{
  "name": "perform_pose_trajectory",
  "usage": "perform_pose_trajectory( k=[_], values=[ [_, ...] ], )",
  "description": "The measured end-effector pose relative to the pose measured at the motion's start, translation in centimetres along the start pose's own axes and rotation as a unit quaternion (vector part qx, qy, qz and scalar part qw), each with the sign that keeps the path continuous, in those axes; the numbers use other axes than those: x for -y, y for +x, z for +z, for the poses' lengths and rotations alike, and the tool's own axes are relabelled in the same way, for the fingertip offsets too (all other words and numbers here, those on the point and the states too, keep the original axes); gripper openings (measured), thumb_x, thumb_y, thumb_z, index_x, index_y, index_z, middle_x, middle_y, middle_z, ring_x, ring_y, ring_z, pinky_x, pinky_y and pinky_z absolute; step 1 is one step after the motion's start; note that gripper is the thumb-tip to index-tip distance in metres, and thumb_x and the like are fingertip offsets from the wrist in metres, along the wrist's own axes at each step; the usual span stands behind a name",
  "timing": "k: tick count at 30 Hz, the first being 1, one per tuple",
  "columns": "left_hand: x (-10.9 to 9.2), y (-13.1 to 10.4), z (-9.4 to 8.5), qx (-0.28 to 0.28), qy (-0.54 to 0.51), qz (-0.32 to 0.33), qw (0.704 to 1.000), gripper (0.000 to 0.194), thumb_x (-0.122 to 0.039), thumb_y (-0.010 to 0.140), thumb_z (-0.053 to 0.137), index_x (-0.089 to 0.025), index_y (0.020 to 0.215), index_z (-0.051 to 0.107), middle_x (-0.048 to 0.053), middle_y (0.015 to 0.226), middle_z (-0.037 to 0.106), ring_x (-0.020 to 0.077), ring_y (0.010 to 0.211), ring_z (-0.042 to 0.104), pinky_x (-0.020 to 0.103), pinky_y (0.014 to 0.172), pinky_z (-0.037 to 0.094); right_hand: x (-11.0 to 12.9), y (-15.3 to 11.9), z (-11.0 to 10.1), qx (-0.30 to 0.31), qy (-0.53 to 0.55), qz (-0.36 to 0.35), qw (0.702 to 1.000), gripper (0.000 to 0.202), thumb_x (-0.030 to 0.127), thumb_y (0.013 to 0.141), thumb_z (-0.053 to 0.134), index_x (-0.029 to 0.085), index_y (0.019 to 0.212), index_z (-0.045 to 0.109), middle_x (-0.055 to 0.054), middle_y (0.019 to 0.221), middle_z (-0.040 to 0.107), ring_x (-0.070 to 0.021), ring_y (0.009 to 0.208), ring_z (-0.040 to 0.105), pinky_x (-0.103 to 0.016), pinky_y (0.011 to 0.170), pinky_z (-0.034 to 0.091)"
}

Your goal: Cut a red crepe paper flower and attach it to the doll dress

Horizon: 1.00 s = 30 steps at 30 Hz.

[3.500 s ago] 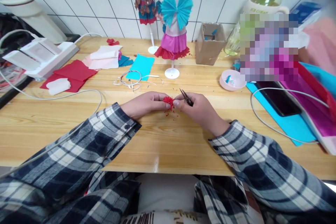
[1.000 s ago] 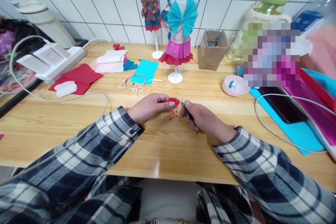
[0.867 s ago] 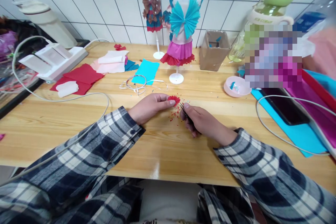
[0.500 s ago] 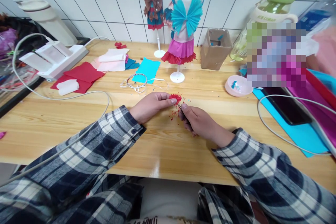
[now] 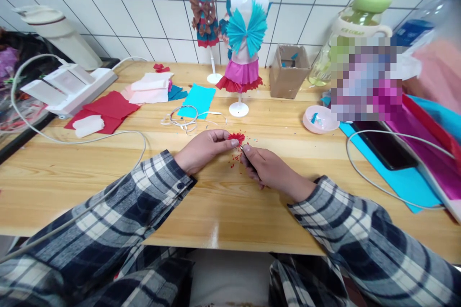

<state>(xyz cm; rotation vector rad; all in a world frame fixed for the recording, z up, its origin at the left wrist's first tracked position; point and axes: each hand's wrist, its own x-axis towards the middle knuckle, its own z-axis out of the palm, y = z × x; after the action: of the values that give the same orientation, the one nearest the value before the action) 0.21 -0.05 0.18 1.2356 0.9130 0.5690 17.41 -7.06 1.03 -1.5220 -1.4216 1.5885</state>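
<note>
My left hand (image 5: 207, 149) pinches a small fan of pleated red paper (image 5: 236, 138) between thumb and fingers, its fringed edge pointing away from me. My right hand (image 5: 264, 165) is closed around small dark-handled scissors (image 5: 244, 150), whose metal tip meets the near side of the red paper; most of the tool is hidden by the fingers. Tiny red paper clippings (image 5: 236, 158) lie scattered on the wood beneath both hands. Beyond them stands a white mini dress form (image 5: 248, 2) wearing a turquoise pleated bow (image 5: 247, 29) and a pink skirt with red trim (image 5: 240, 76).
A coiled white cord (image 5: 187, 117) lies by a turquoise paper sheet (image 5: 198, 100). Red paper (image 5: 118, 105) and a power strip (image 5: 72, 93) are at left. Right of centre are a cardboard box (image 5: 289, 76), a pink bowl (image 5: 321, 121) and a phone (image 5: 387, 146). A cable crosses my left sleeve.
The camera view has shifted slightly, so everything sits a little further left and lower. Both hands keep their holds, and the scissors' tip stays against the red paper.
</note>
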Motion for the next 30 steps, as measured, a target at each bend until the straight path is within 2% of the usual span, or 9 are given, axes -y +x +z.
perform_pose_trajectory(
  k=[15, 23, 27, 30],
  values=[
    [0.1, 0.1, 0.0, -0.002, -0.012, 0.006, 1.0, 0.025, -0.035, 0.071, 0.074, -0.015, 0.08, 0.063, 0.003, 0.082, 0.068, 0.0145, 0.076, 0.061, 0.03, 0.074, 0.046, -0.3, 0.2, -0.1, -0.013, -0.006, -0.007, 1.0, 0.042, 0.054, 0.092, 0.03, 0.021, 0.069, 0.041, 0.005, 0.05, 0.04, -0.0094, 0.04, 0.037, -0.02, 0.034, 0.036],
    [0.3, 0.2, -0.3, 0.002, -0.041, 0.001, 0.999, 0.023, -0.034, 0.071, 0.074, -0.015, 0.083, 0.067, 0.002, 0.081, 0.069, 0.014, 0.077, 0.061, 0.03, 0.076, 0.046, 0.0, 0.1, -0.3, 0.012, -0.022, -0.006, 1.0, 0.04, 0.052, 0.092, 0.032, 0.021, 0.068, 0.04, 0.005, 0.051, 0.038, -0.0096, 0.042, 0.037, -0.02, 0.035, 0.036],
    [0.2, 0.3, -0.8, 0.029, -0.066, -0.005, 0.997, 0.021, -0.032, 0.071, 0.074, -0.016, 0.084, 0.068, 0.002, 0.085, 0.069, 0.0133, 0.08, 0.06, 0.029, 0.079, 0.046, 0.3, -0.3, -0.9, 0.011, -0.041, 0.008, 0.999, 0.045, 0.054, 0.092, 0.03, 0.02, 0.07, 0.047, 0.005, 0.052, 0.037, -0.0089, 0.042, 0.037, -0.02, 0.037, 0.035],
    [0.0, 0.3, -1.1, 0.049, -0.04, -0.013, 0.998, 0.022, -0.032, 0.071, 0.075, -0.015, 0.083, 0.069, 0.003, 0.085, 0.069, 0.0135, 0.078, 0.061, 0.029, 0.078, 0.046, 0.4, -0.5, -1.2, -0.003, -0.078, -0.007, 0.997, 0.051, 0.055, 0.093, 0.028, 0.017, 0.073, 0.056, 0.005, 0.052, 0.039, -0.0083, 0.043, 0.039, -0.02, 0.041, 0.035]
  ],
)
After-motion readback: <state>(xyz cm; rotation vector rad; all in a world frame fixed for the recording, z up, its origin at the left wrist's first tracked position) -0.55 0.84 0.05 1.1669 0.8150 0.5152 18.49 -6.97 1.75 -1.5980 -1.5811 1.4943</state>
